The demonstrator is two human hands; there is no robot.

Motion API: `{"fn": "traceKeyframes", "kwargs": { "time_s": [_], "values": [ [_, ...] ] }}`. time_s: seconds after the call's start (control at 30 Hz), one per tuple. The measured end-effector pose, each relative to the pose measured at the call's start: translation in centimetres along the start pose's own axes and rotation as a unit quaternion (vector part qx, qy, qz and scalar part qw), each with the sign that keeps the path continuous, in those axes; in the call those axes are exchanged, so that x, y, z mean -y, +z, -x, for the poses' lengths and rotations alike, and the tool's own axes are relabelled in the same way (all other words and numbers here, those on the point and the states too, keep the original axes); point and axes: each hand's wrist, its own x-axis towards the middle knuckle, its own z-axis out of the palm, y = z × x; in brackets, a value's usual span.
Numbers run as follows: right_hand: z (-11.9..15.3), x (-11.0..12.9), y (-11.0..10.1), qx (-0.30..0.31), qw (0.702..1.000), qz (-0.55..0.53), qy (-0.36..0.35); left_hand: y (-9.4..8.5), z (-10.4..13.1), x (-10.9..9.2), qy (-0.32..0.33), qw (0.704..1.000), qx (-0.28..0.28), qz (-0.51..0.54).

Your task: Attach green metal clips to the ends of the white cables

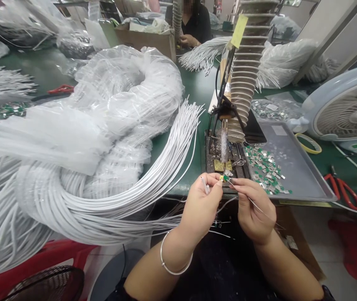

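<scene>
My left hand (202,205) is closed, with short white cable ends (205,184) sticking out between its fingers. At its fingertips sits a small green circuit board (226,178), right under the tip of a soldering iron (224,144) held upright in a stand. Pinched in my right hand (256,209) is a thin strand of solder wire (255,205), its end reaching the board. The exact contact between board, cable and iron tip is too small to make out.
A large bundle of white cables (128,200), partly in clear plastic (128,83), fills the left. On the right, a metal tray (304,167) carries loose green boards (264,167), beside red-handled scissors (343,190) and a fan (350,104). A ribbed hose (247,62) hangs above; a person (194,25) sits opposite.
</scene>
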Motion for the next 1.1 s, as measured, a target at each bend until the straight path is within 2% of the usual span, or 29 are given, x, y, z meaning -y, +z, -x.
{"fn": "traceKeyframes", "kwargs": {
  "time_s": [0.4, 1.1],
  "values": [
    [-0.5, -0.1, 0.3, -0.004, 0.999, 0.024, -0.026, 0.1, -0.3, -0.5, -0.019, 1.0, 0.015, 0.017],
    [-1.2, 0.0, 0.4, 0.002, 0.999, 0.041, -0.029, 0.4, -0.8, -1.1, -0.024, 0.999, 0.021, 0.038]
  ]
}}
